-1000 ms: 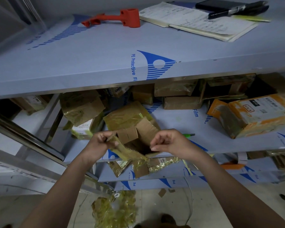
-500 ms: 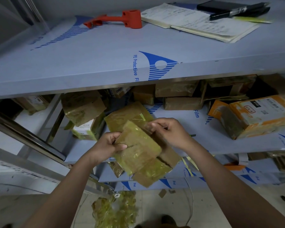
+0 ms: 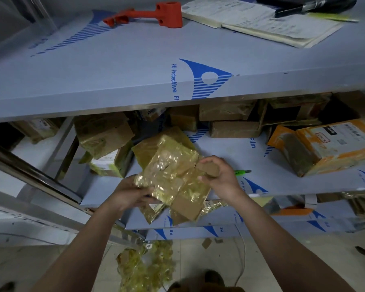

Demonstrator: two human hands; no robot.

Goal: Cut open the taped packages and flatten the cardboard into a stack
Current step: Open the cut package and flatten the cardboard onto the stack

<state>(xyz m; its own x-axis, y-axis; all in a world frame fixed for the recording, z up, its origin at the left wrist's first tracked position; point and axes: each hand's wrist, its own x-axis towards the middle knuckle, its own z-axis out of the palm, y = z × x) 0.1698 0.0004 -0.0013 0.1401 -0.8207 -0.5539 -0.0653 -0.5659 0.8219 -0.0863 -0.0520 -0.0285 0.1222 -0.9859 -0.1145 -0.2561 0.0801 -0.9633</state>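
Both my hands hold a flattened cardboard piece (image 3: 173, 178) covered in shiny yellowish tape, in front of the middle shelf (image 3: 230, 163). My left hand (image 3: 131, 192) grips its lower left edge. My right hand (image 3: 217, 175) pinches a bare brown flap at its right side. Under it lies another flattened taped piece (image 3: 150, 148) on the shelf. A green utility knife (image 3: 243, 171) lies on the shelf just right of my right hand, partly hidden by it.
Taped packages fill the middle shelf: one at left (image 3: 101, 133), an orange-taped one at right (image 3: 329, 144), several at the back. The top shelf (image 3: 114, 76) carries an orange tool (image 3: 156, 14) and an open notebook (image 3: 261, 22). Torn tape (image 3: 145, 266) lies on the floor.
The opened box has been folded flat and turned taped side up. My hands moved slightly right and apart along its edges, the right one now on a bare flap.
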